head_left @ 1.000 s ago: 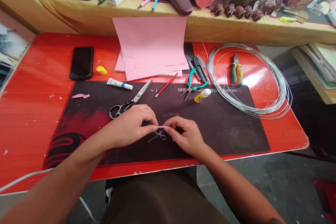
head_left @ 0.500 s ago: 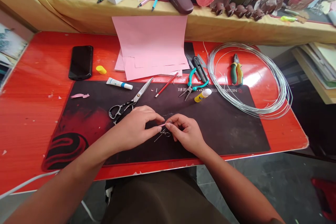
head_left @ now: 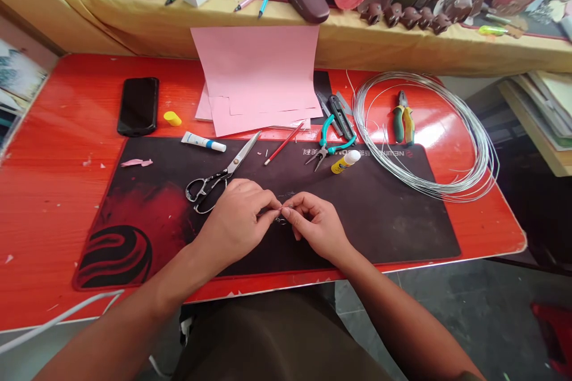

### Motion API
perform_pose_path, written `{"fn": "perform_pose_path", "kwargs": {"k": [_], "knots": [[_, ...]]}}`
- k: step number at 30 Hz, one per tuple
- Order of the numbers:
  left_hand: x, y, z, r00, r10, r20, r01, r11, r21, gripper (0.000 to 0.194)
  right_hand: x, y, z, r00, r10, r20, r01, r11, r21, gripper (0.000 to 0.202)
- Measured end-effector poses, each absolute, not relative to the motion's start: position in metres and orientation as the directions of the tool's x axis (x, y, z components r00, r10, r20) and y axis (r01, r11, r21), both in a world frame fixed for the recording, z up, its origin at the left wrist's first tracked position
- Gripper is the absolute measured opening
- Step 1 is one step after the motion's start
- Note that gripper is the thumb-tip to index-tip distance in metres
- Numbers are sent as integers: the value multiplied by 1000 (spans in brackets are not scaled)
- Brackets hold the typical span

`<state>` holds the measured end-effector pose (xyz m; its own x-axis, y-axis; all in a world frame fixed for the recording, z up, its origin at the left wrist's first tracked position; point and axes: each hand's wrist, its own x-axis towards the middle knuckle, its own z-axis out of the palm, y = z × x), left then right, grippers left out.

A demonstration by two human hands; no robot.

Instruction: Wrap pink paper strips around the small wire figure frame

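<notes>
My left hand point(head_left: 243, 214) and my right hand point(head_left: 316, 225) meet over the dark desk mat point(head_left: 379, 214), fingertips almost touching. Between the two pinches is a thin pink paper strip point(head_left: 282, 208), mostly covered by fingers. A small bent wire piece point(head_left: 280, 221) shows just below the fingertips; its right end goes behind my right thumb. Both hands are closed in a pinch. Large scissors point(head_left: 214, 183) lie just beyond my left hand, their handles partly behind it. Past the hands lie a red pencil point(head_left: 283, 144) and a yellow glue stick point(head_left: 345, 162).
Teal-handled pliers point(head_left: 325, 146), a black cutter point(head_left: 342, 116) and a wire coil point(head_left: 480, 175) lie to the right, with green-yellow pliers point(head_left: 403, 119) inside the coil. Pink paper sheets point(head_left: 261, 71) are at the back. A phone point(head_left: 138, 106) and a glue tube point(head_left: 203, 142) are left.
My left thumb and index finger have closed together and moved right, up to my right fingertips. The strip and wire piece are now more hidden. My right hand has hardly moved.
</notes>
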<state>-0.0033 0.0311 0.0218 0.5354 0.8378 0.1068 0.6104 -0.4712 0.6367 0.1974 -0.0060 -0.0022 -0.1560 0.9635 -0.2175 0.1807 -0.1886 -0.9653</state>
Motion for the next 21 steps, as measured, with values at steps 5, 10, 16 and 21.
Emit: {"fn": "perform_pose_path", "kwargs": {"k": [5,10,16,21], "knots": [[-6,32,23,475,880,15,628,-351,695,14,198,-7,-2,-185,962,-200,148,-174,-974,22],[-12,36,28,407,895,-183,612,-119,782,9,203,-8,-5,-198,963,-184,137,-159,-978,21],[-12,39,30,423,849,-315,563,26,826,10,200,-8,-2,-207,968,-140,121,-116,-986,16],[-10,37,28,434,852,-292,551,5,835,11,198,-7,2,-187,970,-156,132,-133,-982,17]]}}
